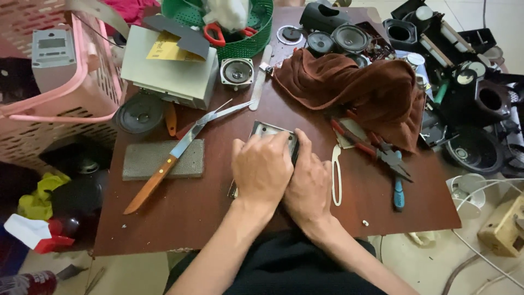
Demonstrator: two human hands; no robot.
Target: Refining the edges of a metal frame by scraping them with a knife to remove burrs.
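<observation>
With both palms bearing down, left hand (262, 166) and right hand (309, 183) clamp the metal-framed part (268, 131) mid-frame, pinning it to the table (218, 202).

Dark wooden table (180, 218), knife (173, 155), grey pad (139, 161), brown cloth (355, 87), pliers (376, 145)

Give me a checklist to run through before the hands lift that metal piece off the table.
1. Both hands on the piece: ok. The left hand and the right hand press side by side on the flat metal piece.
2. Firm hold on its edges: cannot tell; the hands hide most of it.
3. Knife away from the hands: ok, it lies on the grey pad to the left.
4. White oval ring apart from the right hand: not ok, it lies right beside it.
5. Pliers out of the way: ok, farther right, partly under the brown cloth.
</observation>
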